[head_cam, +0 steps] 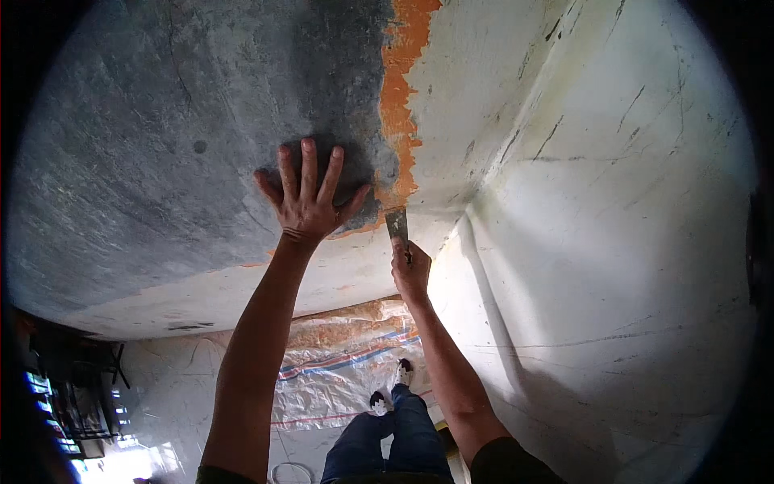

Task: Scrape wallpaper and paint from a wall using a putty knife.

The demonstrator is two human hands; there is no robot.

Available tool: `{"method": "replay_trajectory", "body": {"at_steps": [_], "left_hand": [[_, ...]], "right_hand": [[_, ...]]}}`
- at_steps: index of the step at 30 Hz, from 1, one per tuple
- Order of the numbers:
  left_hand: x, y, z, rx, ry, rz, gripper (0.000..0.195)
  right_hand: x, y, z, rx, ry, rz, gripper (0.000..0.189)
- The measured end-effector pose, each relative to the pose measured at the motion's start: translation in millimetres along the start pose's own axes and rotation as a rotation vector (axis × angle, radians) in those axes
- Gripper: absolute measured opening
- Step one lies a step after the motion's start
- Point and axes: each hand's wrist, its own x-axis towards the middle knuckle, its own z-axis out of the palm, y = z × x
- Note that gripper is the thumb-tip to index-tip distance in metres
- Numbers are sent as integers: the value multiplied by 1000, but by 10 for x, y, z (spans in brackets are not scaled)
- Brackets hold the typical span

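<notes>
My left hand point(308, 193) lies flat with spread fingers against the dark grey part of the wall point(242, 109), holding nothing. In my right hand point(411, 269) is a putty knife point(396, 222), thumb along its blade. The blade's edge meets the wall at the lower end of a ragged orange strip point(400, 109). This strip runs upward between the grey area and an off-white painted area point(465, 78). A thinner orange line follows the grey area's lower edge, above an off-white band. Most of the knife's handle is hidden in my fist.
A white side wall point(604, 254) with dark scuffs and cracks meets this wall at a corner on the right. Below, a crumpled plastic sheet point(338, 363) with coloured stripes and orange-brown debris covers part of the tiled floor point(163, 369). Dark furniture point(78, 387) stands at the lower left.
</notes>
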Motion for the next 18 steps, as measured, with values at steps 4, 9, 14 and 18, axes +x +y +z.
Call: {"method": "replay_trajectory", "body": {"at_steps": [4,9,14,18], "left_hand": [[-28,13,4,-8,-5,-35,74],[-12,0,-6,-21,-3,-44,74],[-25,-21,-34,-2,-31,-44,74],[-18,14,4,-2,-3,-1,77]], "right_hand": [[-48,64,42,24,17,5,42],[91,-416,85,51,9,-40,40],[-4,-134,90,35,-22,-75,39],[-21,142,-1,-31,-6,-95,42]]}}
